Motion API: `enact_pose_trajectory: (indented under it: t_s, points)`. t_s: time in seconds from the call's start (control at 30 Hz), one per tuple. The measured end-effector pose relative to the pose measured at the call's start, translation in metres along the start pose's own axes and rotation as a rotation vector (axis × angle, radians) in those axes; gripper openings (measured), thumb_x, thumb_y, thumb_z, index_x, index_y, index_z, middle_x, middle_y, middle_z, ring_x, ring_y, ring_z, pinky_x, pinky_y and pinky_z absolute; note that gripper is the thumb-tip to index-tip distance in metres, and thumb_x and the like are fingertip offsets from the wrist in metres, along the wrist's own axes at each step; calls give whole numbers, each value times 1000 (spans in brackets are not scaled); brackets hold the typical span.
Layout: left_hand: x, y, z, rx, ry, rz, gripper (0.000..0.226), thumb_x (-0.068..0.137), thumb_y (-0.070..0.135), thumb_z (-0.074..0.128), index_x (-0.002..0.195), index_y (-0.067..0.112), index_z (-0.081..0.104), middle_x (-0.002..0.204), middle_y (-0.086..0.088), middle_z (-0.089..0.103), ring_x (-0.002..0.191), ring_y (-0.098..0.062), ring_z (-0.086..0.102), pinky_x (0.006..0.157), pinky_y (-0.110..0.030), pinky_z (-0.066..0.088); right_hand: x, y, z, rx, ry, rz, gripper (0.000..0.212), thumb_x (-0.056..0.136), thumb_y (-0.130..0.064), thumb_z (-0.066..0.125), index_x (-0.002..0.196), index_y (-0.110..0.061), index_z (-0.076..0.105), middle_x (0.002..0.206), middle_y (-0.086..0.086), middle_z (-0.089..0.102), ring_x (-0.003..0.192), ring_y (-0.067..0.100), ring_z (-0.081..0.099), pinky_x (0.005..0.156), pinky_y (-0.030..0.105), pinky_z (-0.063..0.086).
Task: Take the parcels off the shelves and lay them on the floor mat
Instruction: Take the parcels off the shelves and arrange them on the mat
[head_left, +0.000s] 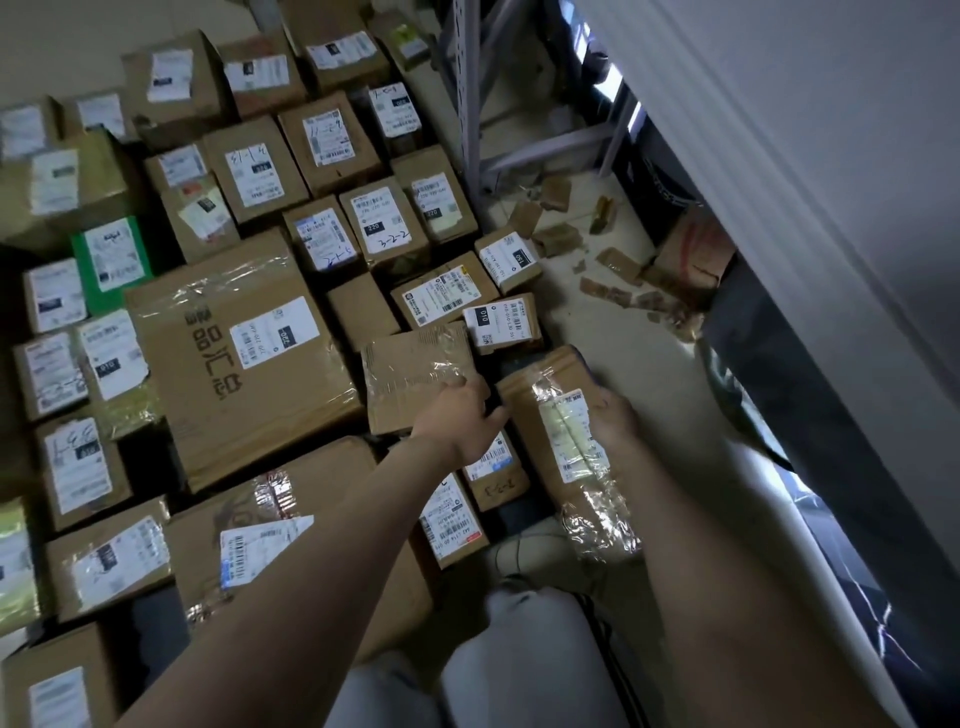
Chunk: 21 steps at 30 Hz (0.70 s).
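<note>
Well, left edge: brown cardboard parcels with white shipping labels lie packed side by side, and several are cut off by the frame. Their print is too small to read.
Left of centre: a large brown cardboard box with black printed characters lies flat among them, with a green box to its upper left.
Centre: the left hand grips the near edge of a flat brown cardboard parcel crossed with clear tape, above the laid parcels.
Right of centre: the right hand holds a long brown taped parcel with a white label. Its fingers are mostly hidden behind the parcel.
Gaps below: a dark surface shows between parcels; whether it is the mat is unclear.
Upper right: torn brown cardboard scraps lie on pale floor near a grey metal shelf upright.
Right edge: a pale shelf board, blurred and cut off.
</note>
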<state>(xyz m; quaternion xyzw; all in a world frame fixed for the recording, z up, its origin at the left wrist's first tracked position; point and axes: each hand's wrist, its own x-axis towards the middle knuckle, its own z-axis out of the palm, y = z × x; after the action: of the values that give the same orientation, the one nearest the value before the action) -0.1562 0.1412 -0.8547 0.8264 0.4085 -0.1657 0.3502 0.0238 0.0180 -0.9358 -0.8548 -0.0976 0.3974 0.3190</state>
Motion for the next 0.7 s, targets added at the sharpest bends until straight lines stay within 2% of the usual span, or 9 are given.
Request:
enact_pose_trajectory:
  t_s: [0.07,0.17,0.2,0.27,0.3,0.37,0.5,0.6,0.7]
  points:
    - [-4,0,-4,-13,5,1,48,99,43,47,132,9,50,133,-14,51,120,-31,49,98,-43,44,-3,-3,3,-22,9,-18,37,94,5,47,127,-1,63,109,16,67,93,23,59,75,27,48]
    - [-7,1,-9,-18,9,8,47,98,44,48,131,11,50,134,-13,51,121,-30,49,99,-44,44,-6,6,3,-65,-32,17,41,85,9,61,125,3,60,123,25,64,111,36,62,92,42,50]
    - [-7,0,-9,-8,14,9,48,98,45,48,132,12,50,135,-12,50,121,-30,50,98,-43,44,-7,11,5,-134,-62,64,53,82,2,70,132,-1,55,132,24,58,118,36,58,96,43,48]
    - [-5,-1,-9,32,36,7,49,97,46,47,134,14,49,137,-10,50,121,-29,50,90,-38,44,-14,25,8,-465,-90,167,103,72,-29,85,155,-15,25,157,18,28,140,36,34,110,55,34]
    - [-3,-1,-8,60,46,7,50,97,47,46,135,15,49,137,-9,51,121,-29,51,85,-36,42,-18,31,10,-665,-101,190,125,65,-44,88,158,-19,8,162,16,10,146,39,19,111,63,25]
    - [3,-1,-5,80,47,12,51,97,48,46,136,15,48,138,-10,50,121,-29,50,86,-36,43,-21,43,17,-880,-136,181,147,54,-58,89,157,-22,-10,161,20,-11,148,43,1,110,71,20]
    - [15,-1,4,71,47,39,51,97,48,46,135,13,48,133,-12,52,117,-30,52,84,-34,43,-13,55,29,-1004,-86,168,161,45,-63,90,153,-27,-24,156,27,-21,146,46,-2,109,72,22]
    - [21,-3,13,66,35,62,52,97,49,47,135,13,48,131,-12,53,116,-30,52,93,-43,47,-4,65,31,-1044,-34,139,161,45,-63,90,151,-28,-26,154,28,-14,144,47,4,106,71,29]
    - [22,-7,18,80,30,50,53,96,49,47,134,12,49,132,-13,53,119,-31,50,94,-44,47,0,69,31,-1048,3,97,160,42,-66,88,151,-31,-23,150,28,-1,137,46,15,101,70,34]
